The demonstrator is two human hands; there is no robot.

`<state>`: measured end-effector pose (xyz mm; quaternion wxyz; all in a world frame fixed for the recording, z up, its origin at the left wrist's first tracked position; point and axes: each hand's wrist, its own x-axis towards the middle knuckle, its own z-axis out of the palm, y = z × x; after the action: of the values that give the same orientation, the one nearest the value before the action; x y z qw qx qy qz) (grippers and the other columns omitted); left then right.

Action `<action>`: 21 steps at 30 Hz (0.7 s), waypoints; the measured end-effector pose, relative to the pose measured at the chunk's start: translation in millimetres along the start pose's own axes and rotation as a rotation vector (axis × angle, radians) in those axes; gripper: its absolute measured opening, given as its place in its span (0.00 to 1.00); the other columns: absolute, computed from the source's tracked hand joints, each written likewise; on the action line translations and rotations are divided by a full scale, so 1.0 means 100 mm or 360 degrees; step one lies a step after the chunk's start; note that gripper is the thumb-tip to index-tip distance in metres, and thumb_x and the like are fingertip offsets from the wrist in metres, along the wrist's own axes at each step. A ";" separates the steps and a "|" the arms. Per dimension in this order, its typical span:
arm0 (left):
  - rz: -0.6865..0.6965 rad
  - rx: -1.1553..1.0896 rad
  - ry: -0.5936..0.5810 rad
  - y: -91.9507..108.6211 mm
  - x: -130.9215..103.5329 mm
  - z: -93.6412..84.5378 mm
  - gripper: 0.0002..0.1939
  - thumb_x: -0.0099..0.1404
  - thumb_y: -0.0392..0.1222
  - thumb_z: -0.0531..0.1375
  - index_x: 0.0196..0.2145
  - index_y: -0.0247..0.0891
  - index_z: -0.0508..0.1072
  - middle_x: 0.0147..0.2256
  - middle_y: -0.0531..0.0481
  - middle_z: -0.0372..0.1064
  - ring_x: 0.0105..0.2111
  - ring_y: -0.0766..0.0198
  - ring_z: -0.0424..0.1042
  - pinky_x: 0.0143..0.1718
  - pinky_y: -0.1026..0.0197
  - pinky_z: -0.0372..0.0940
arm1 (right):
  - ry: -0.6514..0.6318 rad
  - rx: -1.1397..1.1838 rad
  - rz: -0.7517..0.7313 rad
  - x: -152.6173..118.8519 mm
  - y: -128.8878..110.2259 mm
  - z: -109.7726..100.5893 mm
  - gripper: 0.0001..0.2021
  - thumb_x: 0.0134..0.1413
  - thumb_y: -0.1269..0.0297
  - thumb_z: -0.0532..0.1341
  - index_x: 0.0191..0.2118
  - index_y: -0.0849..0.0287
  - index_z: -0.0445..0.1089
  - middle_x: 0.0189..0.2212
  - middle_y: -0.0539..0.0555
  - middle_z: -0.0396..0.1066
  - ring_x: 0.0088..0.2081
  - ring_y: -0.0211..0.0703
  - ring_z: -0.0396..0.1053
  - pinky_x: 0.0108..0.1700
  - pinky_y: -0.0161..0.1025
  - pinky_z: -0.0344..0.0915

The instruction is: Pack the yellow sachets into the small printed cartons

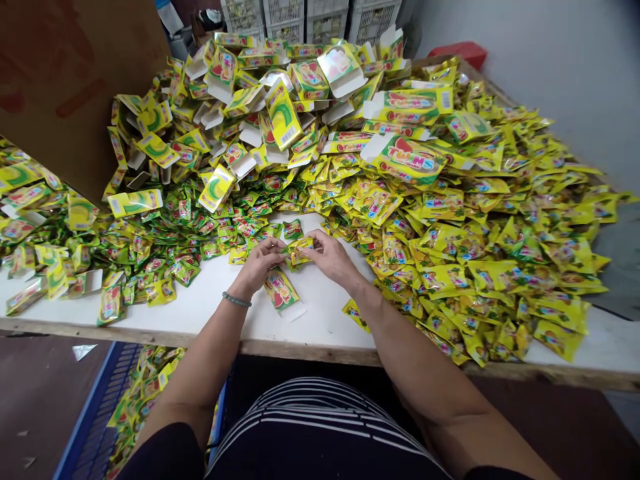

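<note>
My left hand [265, 259] and right hand [327, 255] pinch small packets [301, 253]; a carton [281, 291] (flap [294, 312] out) lies at seven o'clock.

Packing workshop (heaped packets [445, 275], crates [327, 27])

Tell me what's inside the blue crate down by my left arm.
Yellow-and-green packs lie heaped in the blue crate. Your left arm and the table edge cover other parts of it, and whatever lies beneath the top layer can't be seen.
</note>
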<state>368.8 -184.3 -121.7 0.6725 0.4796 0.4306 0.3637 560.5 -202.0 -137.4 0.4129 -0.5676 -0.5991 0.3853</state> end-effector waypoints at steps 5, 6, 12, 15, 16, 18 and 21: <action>0.0041 0.0058 0.0110 -0.04 0.01 0.07 0.20 0.46 0.44 0.73 0.31 0.36 0.68 0.25 0.57 0.67 0.25 0.71 0.66 0.30 0.65 0.62 | -0.0163 -0.0040 -0.0011 -0.01 0.01 -0.02 0.12 0.50 0.63 0.63 0.42 0.57 0.72 0.28 0.47 0.68 0.30 0.38 0.64 0.34 0.35 0.62; 0.0054 0.0054 0.0122 -0.05 0.02 0.07 0.22 0.44 0.44 0.74 0.31 0.36 0.68 0.24 0.57 0.67 0.25 0.71 0.67 0.30 0.65 0.62 | -0.0163 0.0016 -0.0006 -0.01 0.01 -0.01 0.13 0.51 0.62 0.62 0.44 0.57 0.72 0.30 0.48 0.69 0.31 0.39 0.65 0.35 0.36 0.63; 0.0085 0.0111 0.0092 -0.05 0.02 0.02 0.24 0.42 0.45 0.75 0.31 0.35 0.68 0.25 0.55 0.69 0.25 0.69 0.69 0.32 0.64 0.64 | -0.0262 0.0201 0.0124 -0.09 -0.04 0.03 0.20 0.50 0.51 0.66 0.43 0.60 0.74 0.32 0.52 0.74 0.33 0.42 0.68 0.33 0.37 0.66; 0.0161 0.0520 -0.0013 0.11 -0.10 -0.05 0.25 0.50 0.48 0.71 0.42 0.36 0.69 0.33 0.47 0.75 0.34 0.61 0.75 0.40 0.58 0.67 | -0.0227 0.0110 0.0146 -0.11 -0.09 -0.02 0.14 0.49 0.53 0.67 0.34 0.60 0.74 0.27 0.51 0.73 0.30 0.41 0.67 0.31 0.36 0.64; 0.0229 0.0757 -0.0080 0.17 -0.16 -0.07 0.28 0.52 0.48 0.71 0.48 0.37 0.68 0.41 0.43 0.76 0.42 0.56 0.75 0.46 0.54 0.67 | -0.0170 0.0068 0.0156 -0.11 -0.11 -0.04 0.12 0.49 0.54 0.67 0.33 0.59 0.73 0.26 0.50 0.73 0.29 0.41 0.67 0.31 0.36 0.64; 0.0352 0.1302 -0.0276 0.28 -0.29 -0.10 0.37 0.54 0.44 0.70 0.58 0.40 0.63 0.57 0.38 0.69 0.57 0.49 0.68 0.57 0.48 0.61 | -0.0048 -0.0037 0.0186 -0.09 -0.12 -0.08 0.10 0.50 0.57 0.65 0.31 0.58 0.72 0.26 0.49 0.72 0.28 0.40 0.66 0.31 0.36 0.62; 0.0380 0.1974 -0.0675 0.33 -0.42 -0.07 0.38 0.54 0.37 0.68 0.62 0.41 0.61 0.63 0.38 0.61 0.64 0.47 0.58 0.63 0.46 0.54 | 0.0099 -0.0258 0.0196 -0.05 -0.12 -0.11 0.10 0.50 0.57 0.65 0.30 0.57 0.70 0.26 0.50 0.72 0.29 0.41 0.65 0.33 0.36 0.61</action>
<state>344.0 -211.1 -81.7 0.2973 0.8831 0.3625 0.0183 566.3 -208.1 -122.5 0.3595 -0.6465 -0.5793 0.3423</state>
